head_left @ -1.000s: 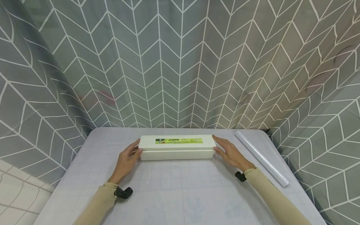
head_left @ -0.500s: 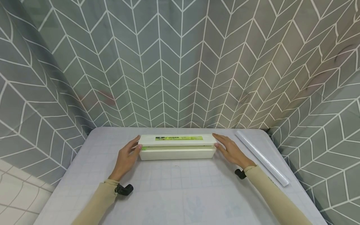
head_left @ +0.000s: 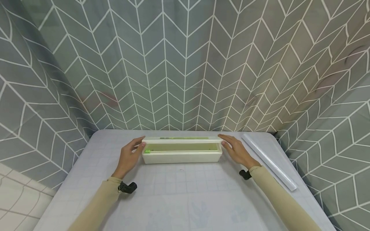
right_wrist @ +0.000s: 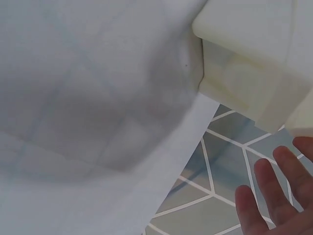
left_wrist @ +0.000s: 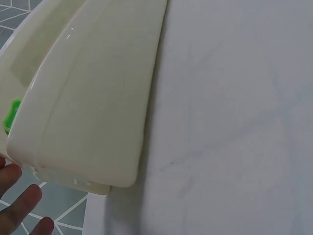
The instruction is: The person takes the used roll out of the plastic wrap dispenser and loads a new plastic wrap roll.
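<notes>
Resting toward the far edge of a pale, faintly gridded counter [head_left: 179, 199], a long white box [head_left: 182, 158] runs left to right, its lid [head_left: 185, 140] tilted up at the near side and a green piece [head_left: 147, 151] at the left. The left hand [head_left: 127, 158] and right hand [head_left: 237, 152] hold the lid's ends, each grip partly spread between thumb and fingers. A shiny roll [head_left: 268, 162] lies slantwise at right. Grey curtains [head_left: 185, 64] with white chevron lines hang left, right and far; cream tiles [head_left: 17, 199] show near left.
</notes>
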Demonstrator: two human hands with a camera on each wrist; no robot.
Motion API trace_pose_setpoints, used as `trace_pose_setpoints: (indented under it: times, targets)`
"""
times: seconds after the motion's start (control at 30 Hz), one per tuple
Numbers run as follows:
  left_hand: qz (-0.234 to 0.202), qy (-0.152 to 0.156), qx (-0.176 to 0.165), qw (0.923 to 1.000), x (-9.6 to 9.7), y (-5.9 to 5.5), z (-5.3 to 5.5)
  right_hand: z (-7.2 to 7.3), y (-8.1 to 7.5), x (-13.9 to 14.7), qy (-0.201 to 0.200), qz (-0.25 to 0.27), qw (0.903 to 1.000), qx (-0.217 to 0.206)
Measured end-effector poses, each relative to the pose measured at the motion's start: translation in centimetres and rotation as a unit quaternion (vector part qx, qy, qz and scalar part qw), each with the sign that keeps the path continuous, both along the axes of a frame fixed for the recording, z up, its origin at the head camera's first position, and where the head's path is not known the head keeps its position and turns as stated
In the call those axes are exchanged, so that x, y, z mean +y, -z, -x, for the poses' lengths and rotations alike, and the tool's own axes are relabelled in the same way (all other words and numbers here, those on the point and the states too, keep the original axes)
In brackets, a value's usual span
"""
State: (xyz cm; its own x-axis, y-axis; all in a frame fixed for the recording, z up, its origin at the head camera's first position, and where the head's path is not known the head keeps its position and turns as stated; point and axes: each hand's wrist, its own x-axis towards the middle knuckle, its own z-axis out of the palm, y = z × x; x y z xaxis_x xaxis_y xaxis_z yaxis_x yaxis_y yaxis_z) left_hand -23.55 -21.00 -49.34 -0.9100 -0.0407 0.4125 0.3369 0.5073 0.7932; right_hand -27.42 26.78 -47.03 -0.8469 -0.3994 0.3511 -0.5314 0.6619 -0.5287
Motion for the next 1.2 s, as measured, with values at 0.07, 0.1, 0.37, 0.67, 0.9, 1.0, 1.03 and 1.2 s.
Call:
trace_pose_setpoints:
  times: [0.07, 0.1, 0.37, 0.67, 0.9, 1.0, 1.03, 1.2]
  targets:
    - [0.000, -0.004, -0.001, 1.0000, -0.1, -0.2, 0.3, 0.3, -0.1, -0.1, 0.004, 0.008, 1.0000, 0.001]
    - [0.000, -0.006, -0.003, 1.0000, -0.1, -0.3, 0.4, 0.4, -0.1, -0.2, 0.007, 0.012, 0.9999, 0.001]
    - [0.002, -0.029, -0.035, 0.9990, 0.0, -1.4, 1.5, 1.2, -0.6, -0.4, 0.039, 0.028, 0.9988, -0.010]
    - [0.015, -0.039, -0.056, 0.9976, -0.2, -2.2, 2.7, 2.2, -0.9, -0.6, 0.061, 0.053, 0.9964, -0.024]
    - [0.007, -0.037, -0.072, 0.9967, -0.4, -2.2, 3.6, 2.9, -1.0, -0.8, 0.082, 0.073, 0.9924, -0.056]
    - [0.001, -0.036, -0.080, 0.9962, -0.5, -2.1, 3.8, 3.2, -1.0, -1.0, 0.086, 0.075, 0.9917, -0.058]
    - [-0.001, -0.035, -0.081, 0.9961, -0.5, -2.1, 3.9, 3.3, -1.0, -1.1, 0.086, 0.076, 0.9917, -0.058]
    - [-0.005, -0.037, -0.088, 0.9954, -0.4, -2.0, 4.2, 3.7, -1.1, -1.6, 0.088, 0.079, 0.9907, -0.068]
